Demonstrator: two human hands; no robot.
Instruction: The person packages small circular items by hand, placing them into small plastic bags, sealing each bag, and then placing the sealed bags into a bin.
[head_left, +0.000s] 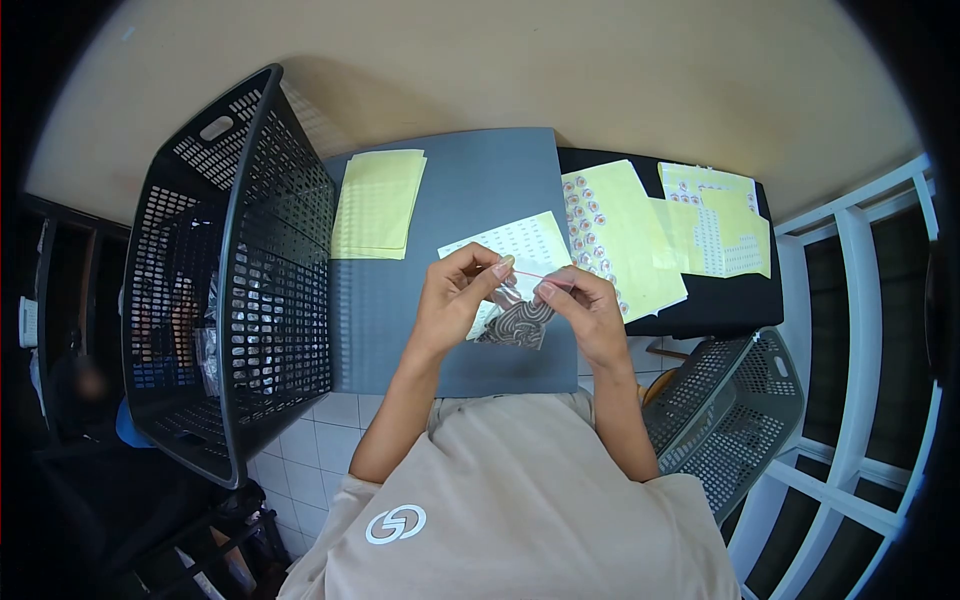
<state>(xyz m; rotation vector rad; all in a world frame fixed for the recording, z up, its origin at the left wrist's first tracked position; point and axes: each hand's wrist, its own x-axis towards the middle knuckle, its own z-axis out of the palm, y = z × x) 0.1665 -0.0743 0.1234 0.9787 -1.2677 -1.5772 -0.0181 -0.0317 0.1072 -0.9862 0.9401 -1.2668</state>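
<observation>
Both hands hold a small clear zip bag (520,325) by its top edge, which has a red strip. Inside the bag is something with a dark, wavy striped pattern; its kind I cannot make out. My left hand (462,297) pinches the left end of the strip between thumb and fingers. At the other end, my right hand (588,312) is closed on the bag's right corner. Under the bag, a sticker sheet (525,237) with rows of small printed labels lies on the grey table (385,330), partly covered by my hands.
A large dark plastic basket (285,270) stands at the left, with clear packets inside. Yellow sheets (380,205) lie on the table beside it. More sticker sheets (640,240) rest on a black surface (665,320) at right. A grey basket (740,420) stands low at right.
</observation>
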